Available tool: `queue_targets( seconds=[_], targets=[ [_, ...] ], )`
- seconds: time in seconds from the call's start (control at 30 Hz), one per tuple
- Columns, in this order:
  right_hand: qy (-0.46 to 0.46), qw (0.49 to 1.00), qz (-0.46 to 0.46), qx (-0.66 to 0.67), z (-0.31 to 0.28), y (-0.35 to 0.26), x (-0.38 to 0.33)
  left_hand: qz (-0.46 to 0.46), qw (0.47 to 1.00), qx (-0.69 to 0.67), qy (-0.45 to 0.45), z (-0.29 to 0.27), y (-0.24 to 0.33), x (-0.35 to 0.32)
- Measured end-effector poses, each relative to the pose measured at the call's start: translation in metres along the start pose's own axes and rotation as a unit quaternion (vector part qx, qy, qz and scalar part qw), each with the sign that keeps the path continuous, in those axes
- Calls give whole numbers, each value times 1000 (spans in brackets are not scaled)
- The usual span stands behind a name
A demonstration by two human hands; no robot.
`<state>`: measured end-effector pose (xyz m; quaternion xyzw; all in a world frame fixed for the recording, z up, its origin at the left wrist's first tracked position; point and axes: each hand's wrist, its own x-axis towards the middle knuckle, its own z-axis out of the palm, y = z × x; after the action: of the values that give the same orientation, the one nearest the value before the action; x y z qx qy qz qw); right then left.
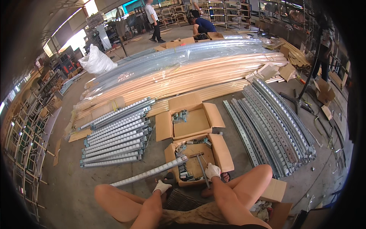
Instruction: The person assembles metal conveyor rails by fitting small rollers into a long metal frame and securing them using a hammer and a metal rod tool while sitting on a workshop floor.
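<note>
My right hand [213, 171], in a white glove, is closed round the handle of a hammer [200, 165], its head up over an open carton. My left hand [162, 186], also gloved, is low beside my dark shoe, just below a roller track [146, 173] with white wheels; its fingers are too small to make out. The track slants up to the right, its far end over the left side of the near carton [225, 160]. Metal brackets [183, 170] lie inside that carton. Behind it, a second open carton [164, 126] holds a few bagged metal parts [180, 116].
Roller tracks [114, 143] lie stacked at left. Longer metal tracks [267, 129] fill the right side. Wrapped tubes [164, 84] stretch across behind the cartons, past a white sack [97, 61]. Other people [152, 19] are farther back. A black stand [299, 101] is at right.
</note>
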<state>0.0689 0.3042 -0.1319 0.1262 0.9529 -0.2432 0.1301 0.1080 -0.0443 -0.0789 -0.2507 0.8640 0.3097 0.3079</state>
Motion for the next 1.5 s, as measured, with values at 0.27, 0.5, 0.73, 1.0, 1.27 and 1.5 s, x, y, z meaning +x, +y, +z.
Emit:
queue_targets(
  seconds=[0.27,0.5,0.73,1.0,1.27,1.5],
  targets=[
    [15,999,-30,31,-2,-5,-4,204,926,-288,137,-28,-7,19],
    [11,999,-11,29,-4,-1,-7,276,856,-380,215,-84,64,-9],
    [26,999,-32,30,2,2,-4,229,880,-329,254,-93,58,4],
    [15,999,-14,30,-4,-3,-6,48,981,-104,155,-25,5,2],
    [41,997,-37,58,-8,-11,-4,-18,992,122,-21,-2,-6,-11],
    [98,947,11,305,-35,-1,14,63,961,253,-92,-73,109,-32]
  ],
)
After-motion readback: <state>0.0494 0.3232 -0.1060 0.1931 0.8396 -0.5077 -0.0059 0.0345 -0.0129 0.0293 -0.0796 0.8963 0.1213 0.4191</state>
